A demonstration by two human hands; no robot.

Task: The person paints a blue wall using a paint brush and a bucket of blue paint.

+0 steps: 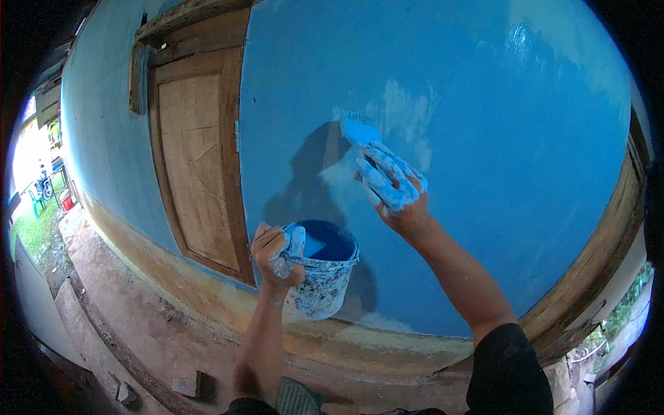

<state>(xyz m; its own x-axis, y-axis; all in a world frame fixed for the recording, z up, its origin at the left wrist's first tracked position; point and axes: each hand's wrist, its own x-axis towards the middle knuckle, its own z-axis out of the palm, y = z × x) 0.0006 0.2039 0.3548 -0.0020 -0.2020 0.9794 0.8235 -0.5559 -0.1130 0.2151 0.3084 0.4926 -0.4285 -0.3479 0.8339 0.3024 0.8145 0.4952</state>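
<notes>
My right hand (393, 183), smeared with blue and white paint, is closed round a paintbrush (361, 131). Its paint-loaded bristles press against the blue wall (484, 173), beside a pale patch (401, 114). The brush handle is mostly hidden by my fingers. Lower down, my left hand (279, 254) grips the rim of a paint-splattered white bucket (321, 290) and holds it up near the wall. Blue paint coats the inside of the bucket. Paint also covers some of my left fingers.
A wooden door (196, 149) in a brown frame stands left of the painted wall. Below runs a dirt-coloured floor (145, 304) with a loose block (187, 382) on it. A wooden post (609, 235) borders the wall at right. Outdoors at far left stands a red bucket (66, 200).
</notes>
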